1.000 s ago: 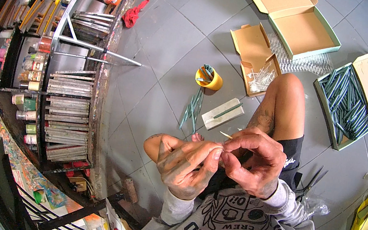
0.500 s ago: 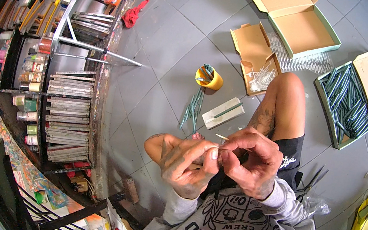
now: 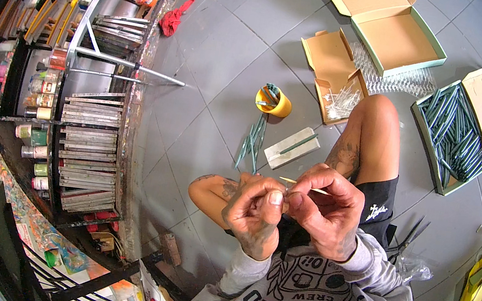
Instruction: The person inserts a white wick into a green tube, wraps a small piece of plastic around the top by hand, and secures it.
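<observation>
My left hand (image 3: pixel 255 214) and my right hand (image 3: pixel 328 209) meet in front of my chest, fingertips pinched together on a thin pale stick (image 3: pixel 304 186) that pokes out to the right between them. I sit on the grey tiled floor with my knees up. Beyond my hands a few green sticks (image 3: pixel 252 142) lie loose on the tiles next to a pale flat block (image 3: pixel 291 148) with one green stick on it. A yellow cup (image 3: pixel 274 100) stands just past them.
A small brown box (image 3: pixel 330 61) holding thin clear pieces lies open by my right knee. A box (image 3: pixel 462 129) full of green sticks and a larger open green box (image 3: pixel 388 23) sit at the right. Shelves (image 3: pixel 71 83) with paint jars line the left. Pliers (image 3: pixel 407 235) lie at my right hip.
My hands have closed in on each other and risen slightly; the left hand turned from open palm to a pinch against the right fingertips on the stick.
</observation>
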`<action>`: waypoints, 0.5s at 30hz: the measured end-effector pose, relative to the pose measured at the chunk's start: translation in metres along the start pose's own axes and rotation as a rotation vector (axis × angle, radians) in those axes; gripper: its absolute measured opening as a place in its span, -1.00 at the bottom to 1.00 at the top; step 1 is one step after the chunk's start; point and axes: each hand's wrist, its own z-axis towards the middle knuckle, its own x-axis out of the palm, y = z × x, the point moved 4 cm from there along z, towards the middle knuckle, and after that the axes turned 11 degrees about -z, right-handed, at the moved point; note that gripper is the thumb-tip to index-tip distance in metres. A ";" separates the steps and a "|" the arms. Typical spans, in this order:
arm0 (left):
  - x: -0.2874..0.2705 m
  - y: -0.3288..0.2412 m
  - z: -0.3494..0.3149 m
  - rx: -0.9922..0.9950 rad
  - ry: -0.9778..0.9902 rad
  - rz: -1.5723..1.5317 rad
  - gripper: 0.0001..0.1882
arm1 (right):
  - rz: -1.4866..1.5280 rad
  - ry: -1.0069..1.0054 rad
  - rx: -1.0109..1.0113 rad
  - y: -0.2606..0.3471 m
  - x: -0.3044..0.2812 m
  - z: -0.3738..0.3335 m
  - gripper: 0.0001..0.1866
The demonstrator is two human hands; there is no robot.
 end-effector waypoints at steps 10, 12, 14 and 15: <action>-0.008 0.021 -0.002 -0.134 0.004 -0.138 -0.78 | 0.103 -0.003 0.033 -0.005 0.003 -0.001 -0.95; -0.004 0.023 -0.004 -0.107 -0.023 -0.162 -0.78 | 0.125 -0.011 0.050 -0.006 0.003 -0.002 -0.95; -0.001 0.021 -0.004 -0.203 -0.048 -0.254 -0.77 | 0.140 -0.031 0.063 -0.007 0.004 -0.003 -0.95; 0.000 0.022 -0.004 -0.282 -0.060 -0.317 -0.76 | 0.152 -0.035 0.065 -0.007 0.004 -0.003 -0.94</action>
